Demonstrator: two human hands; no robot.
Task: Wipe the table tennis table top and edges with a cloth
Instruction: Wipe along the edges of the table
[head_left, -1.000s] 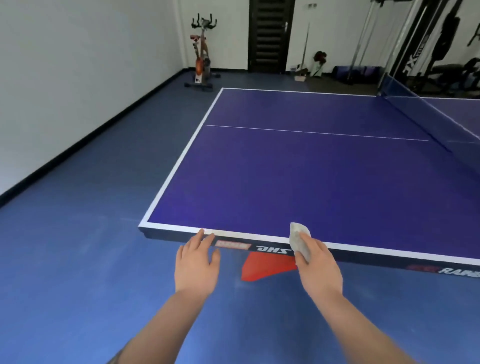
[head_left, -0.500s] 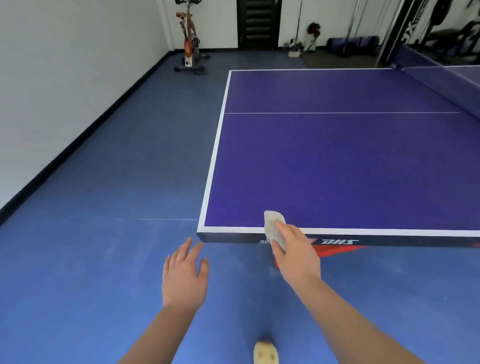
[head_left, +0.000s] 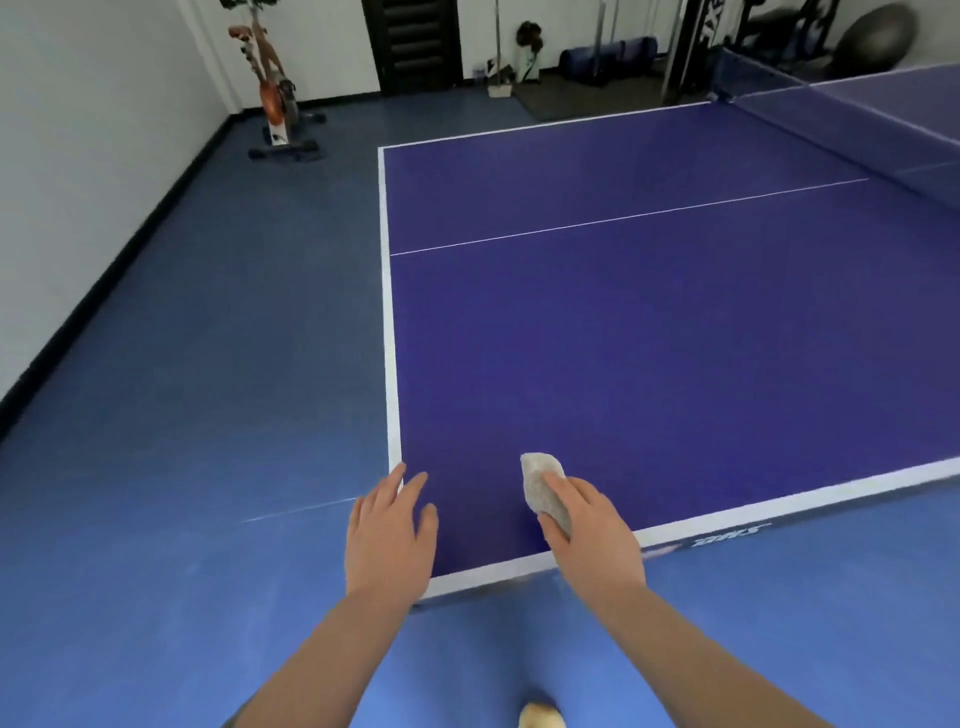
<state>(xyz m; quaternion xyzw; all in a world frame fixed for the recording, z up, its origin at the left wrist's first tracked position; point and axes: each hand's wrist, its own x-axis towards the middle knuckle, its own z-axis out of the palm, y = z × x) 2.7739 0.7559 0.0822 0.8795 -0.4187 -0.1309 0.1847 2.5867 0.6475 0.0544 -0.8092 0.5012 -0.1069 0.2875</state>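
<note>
The purple table tennis table (head_left: 649, 322) with white border lines fills the middle and right of the head view. Its near left corner lies just under my hands. My right hand (head_left: 592, 535) holds a small grey cloth (head_left: 543, 486) and presses it on the table top just inside the near edge. My left hand (head_left: 389, 530) hovers flat with straight fingers over the near left corner; whether it touches the surface is unclear. The net (head_left: 841, 111) crosses the table at the far right.
Blue floor surrounds the table on the left and near side. An orange exercise bike (head_left: 275, 98) stands by the white wall at the far left. A dark door (head_left: 415, 44), gym gear and a grey exercise ball (head_left: 878, 36) line the back.
My view has swung right to left round the table's corner. My right hand moved the cloth from the edge onto the table top. My left hand rose from beside the edge to over the corner.
</note>
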